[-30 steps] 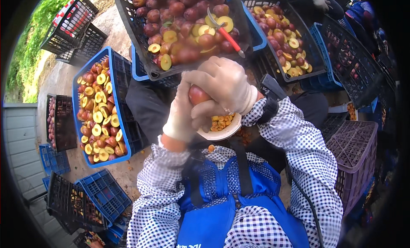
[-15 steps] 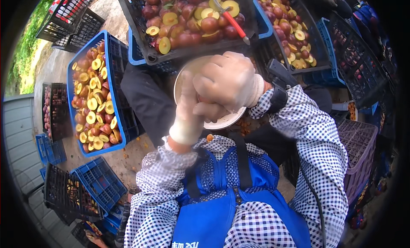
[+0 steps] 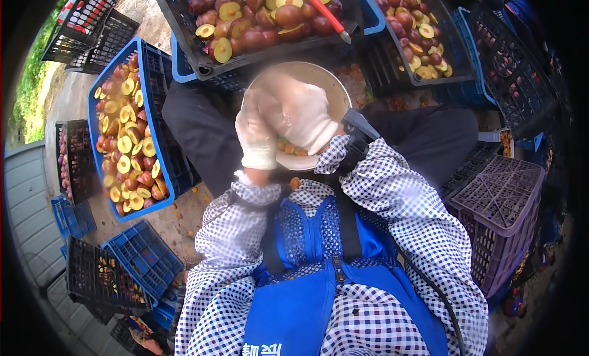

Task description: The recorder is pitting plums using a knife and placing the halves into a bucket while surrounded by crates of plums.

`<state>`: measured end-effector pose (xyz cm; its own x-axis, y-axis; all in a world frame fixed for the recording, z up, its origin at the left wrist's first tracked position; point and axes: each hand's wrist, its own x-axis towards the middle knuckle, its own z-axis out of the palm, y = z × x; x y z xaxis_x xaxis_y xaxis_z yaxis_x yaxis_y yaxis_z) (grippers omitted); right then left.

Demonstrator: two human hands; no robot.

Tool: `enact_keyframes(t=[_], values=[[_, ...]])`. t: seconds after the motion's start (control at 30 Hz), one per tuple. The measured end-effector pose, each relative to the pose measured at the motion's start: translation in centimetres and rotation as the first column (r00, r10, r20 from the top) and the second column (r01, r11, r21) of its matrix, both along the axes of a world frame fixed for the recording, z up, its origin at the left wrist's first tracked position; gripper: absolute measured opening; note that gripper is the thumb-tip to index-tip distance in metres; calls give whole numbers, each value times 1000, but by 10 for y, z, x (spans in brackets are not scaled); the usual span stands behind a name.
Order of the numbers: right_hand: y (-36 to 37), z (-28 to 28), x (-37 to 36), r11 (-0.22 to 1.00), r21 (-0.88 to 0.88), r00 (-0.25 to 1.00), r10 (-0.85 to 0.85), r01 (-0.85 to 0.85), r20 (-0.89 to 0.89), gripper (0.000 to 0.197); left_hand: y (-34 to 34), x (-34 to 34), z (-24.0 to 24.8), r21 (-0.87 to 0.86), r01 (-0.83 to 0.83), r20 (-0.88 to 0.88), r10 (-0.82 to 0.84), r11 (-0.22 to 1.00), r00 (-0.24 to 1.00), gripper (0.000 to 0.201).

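Observation:
My left hand and my right hand, both in pale gloves, are pressed together over a white bucket. Their fingers are curled and partly blurred, and whatever they close on is hidden between them. Inside the bucket, below my right hand, lie small orange-brown plum pits. In front of my hands stands a black crate of whole and halved plums. A red-handled knife lies across its front right part.
A blue crate of halved plums stands to my left. Another black crate with cut plums sits at the far right. A purple crate is by my right arm. Stacked blue crates stand at the lower left.
Both hands have shifted left and turned while staying together. More of the bucket and the pits in it now shows. The view has moved slightly.

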<state>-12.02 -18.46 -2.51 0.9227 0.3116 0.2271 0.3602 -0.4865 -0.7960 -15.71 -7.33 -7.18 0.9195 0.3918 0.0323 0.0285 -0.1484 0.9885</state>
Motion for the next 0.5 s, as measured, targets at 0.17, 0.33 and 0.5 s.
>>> enact_keyframes(t=[0.17,0.33,0.5], values=[[4,-13,-3,988,62,984,-137,145,-113,30,0,6,1,501,-123,253,-9,856,967,34],[9,-37,-1,972,-185,978,-117,148,170,30,-6,5,8,540,-151,291,-15,828,957,38],[21,-43,5,958,49,955,-285,281,84,24,-15,7,10,-60,-58,42,60,997,997,48]])
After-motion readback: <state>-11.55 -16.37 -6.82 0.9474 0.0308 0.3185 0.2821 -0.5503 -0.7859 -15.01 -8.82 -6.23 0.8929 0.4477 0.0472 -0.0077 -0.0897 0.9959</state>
